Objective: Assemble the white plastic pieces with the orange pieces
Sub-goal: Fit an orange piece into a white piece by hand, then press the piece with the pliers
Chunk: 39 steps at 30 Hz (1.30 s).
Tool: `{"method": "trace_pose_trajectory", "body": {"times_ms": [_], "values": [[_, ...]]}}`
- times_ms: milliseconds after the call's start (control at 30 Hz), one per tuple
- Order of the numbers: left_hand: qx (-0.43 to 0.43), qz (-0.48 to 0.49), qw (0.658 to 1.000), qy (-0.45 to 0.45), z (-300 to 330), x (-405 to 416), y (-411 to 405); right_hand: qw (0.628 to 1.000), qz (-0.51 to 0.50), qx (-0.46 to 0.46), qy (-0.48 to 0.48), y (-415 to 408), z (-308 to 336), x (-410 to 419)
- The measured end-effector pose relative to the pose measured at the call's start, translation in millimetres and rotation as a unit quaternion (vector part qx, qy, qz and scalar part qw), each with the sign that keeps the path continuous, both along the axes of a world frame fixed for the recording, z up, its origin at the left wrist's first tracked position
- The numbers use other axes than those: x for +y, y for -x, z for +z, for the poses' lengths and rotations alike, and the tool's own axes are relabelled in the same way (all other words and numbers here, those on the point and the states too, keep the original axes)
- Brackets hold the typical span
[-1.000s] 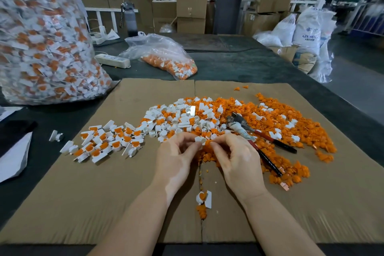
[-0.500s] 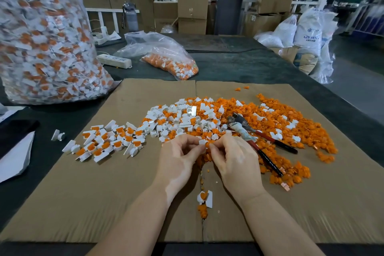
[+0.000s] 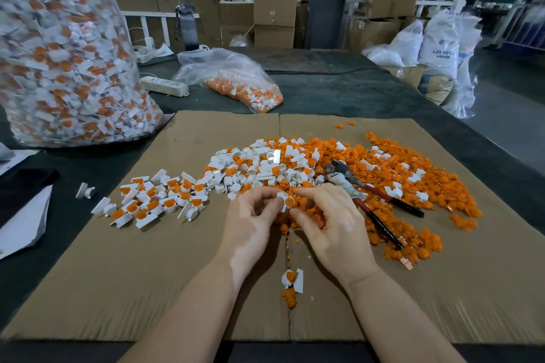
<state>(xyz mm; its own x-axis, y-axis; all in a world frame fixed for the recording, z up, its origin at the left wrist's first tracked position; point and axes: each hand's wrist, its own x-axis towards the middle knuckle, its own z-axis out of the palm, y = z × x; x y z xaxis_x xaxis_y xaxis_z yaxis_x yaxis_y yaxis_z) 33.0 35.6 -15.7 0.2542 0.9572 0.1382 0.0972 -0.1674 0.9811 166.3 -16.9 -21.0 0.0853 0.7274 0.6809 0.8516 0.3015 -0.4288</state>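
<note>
My left hand (image 3: 253, 221) and my right hand (image 3: 330, 221) meet over the cardboard sheet (image 3: 177, 274), both pinching one white piece with an orange insert (image 3: 286, 201) between their fingertips. Behind them lies a mixed heap of loose white pieces (image 3: 253, 168) and a wide spread of orange pieces (image 3: 413, 186). To the left sits a group of joined white-and-orange pieces (image 3: 156, 200). One more joined piece (image 3: 293, 278) lies near my wrists, with an orange bit just below it.
Red-and-black-handled pliers (image 3: 368, 197) lie on the orange spread at right. A big clear bag of joined pieces (image 3: 59, 62) stands at left, a smaller bag (image 3: 236, 82) and a power strip (image 3: 163, 85) behind. A lone white piece (image 3: 85, 191) lies off the cardboard.
My fingers have worked the piece between them; the orange insert now shows seated in the white piece, turned toward me. Both hands stay in the same spot.
</note>
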Motion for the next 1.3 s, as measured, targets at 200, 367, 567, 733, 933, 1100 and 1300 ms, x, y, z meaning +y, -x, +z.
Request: {"method": "trace_pose_trajectory", "body": {"times_ms": [200, 367, 567, 733, 933, 1100, 1300], "values": [[0.028, -0.011, 0.999, -0.023, -2, 0, 1, 1.0, 0.008, -0.011, 0.006, 1, 1, 0], [0.02, -0.011, 1.0, -0.016, -3, 1, 0, 1.0, 0.001, -0.012, 0.014, 1, 2, -1], [0.025, -0.012, 0.999, -0.019, -2, 1, 0, 1.0, 0.001, -0.017, 0.014, 1, 3, 0], [0.018, -0.015, 1.0, -0.021, -2, 0, -1, 1.0, 0.0, -0.026, 0.012, 1, 2, -1], [-0.009, -0.003, 1.0, 0.0, 1, 2, -1, 0.994, -0.105, -0.026, -0.008, -6, 13, -4], [0.004, 0.002, 1.0, -0.008, -1, 4, 0, 0.901, -0.324, 0.001, 0.288, -45, 29, -4], [-0.002, 0.004, 1.0, 0.007, -2, 7, -3, 0.836, -0.31, -0.039, 0.451, -68, 35, 4]]}}
